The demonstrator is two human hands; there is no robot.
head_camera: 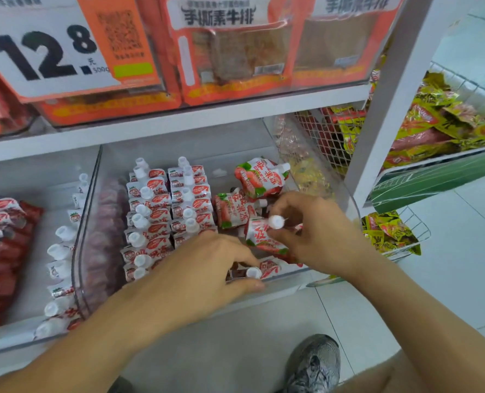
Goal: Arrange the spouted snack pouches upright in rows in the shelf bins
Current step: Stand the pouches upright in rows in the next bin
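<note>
A clear plastic shelf bin [351,205] holds red-and-white strawberry pouches with white spout caps. Two upright rows [167,211] fill its left and middle part. At the right side several pouches lie loose and tilted, one [259,177] near the back and another [234,209] just below it. My right hand [317,231] pinches a pouch [259,236] by its capped spout above that loose pile. My left hand [207,268] rests at the bin's front, its fingers closed around a pouch [264,270] lying near the front wall.
A second clear bin [89,177] at the left holds more spouted pouches. Orange snack boxes and a price sign [45,49] fill the shelf above. Wire baskets [405,245] of yellow-green packets stand at the right. My shoe [315,364] is on the tiled floor below.
</note>
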